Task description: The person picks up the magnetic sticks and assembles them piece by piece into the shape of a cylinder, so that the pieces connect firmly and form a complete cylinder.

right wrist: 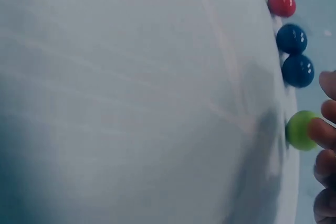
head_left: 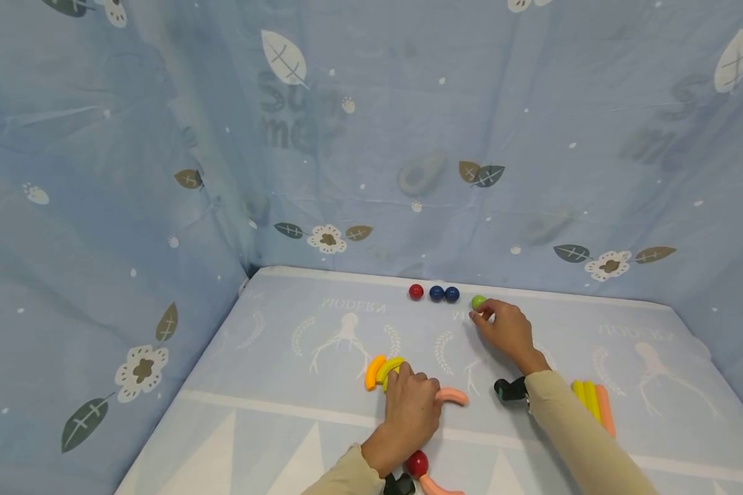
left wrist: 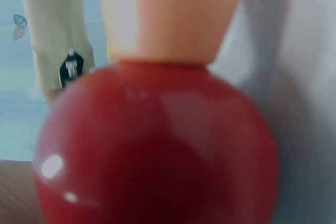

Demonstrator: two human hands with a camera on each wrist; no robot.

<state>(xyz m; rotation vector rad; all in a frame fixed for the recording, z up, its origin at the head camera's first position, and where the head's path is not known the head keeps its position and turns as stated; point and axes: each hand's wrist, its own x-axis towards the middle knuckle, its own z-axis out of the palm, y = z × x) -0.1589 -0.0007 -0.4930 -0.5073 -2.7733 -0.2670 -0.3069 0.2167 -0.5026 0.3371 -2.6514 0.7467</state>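
My right hand (head_left: 509, 331) is at the back of the table beside a green ball (head_left: 478, 302). In the right wrist view, one fingertip overlaps the green ball (right wrist: 301, 130), while the other fingers lie loosely apart from it. Over a group of curved pieces rests my left hand (head_left: 411, 405), its fingers bent downward and the fingertips hidden. An orange curved piece (head_left: 375, 372) and a yellow curved piece (head_left: 391, 369) show to its left. A pink curved piece (head_left: 453, 396) sticks out at its right.
A red ball (head_left: 416, 292) and two blue balls (head_left: 444, 293) line the back edge. Near my left wrist lie another red ball (head_left: 417, 464) and a pink piece (head_left: 438, 487). Yellow pieces (head_left: 587, 399) and a pink piece (head_left: 605, 410) lie right of my right forearm. Patterned cloth walls (head_left: 408, 137) surround the table.
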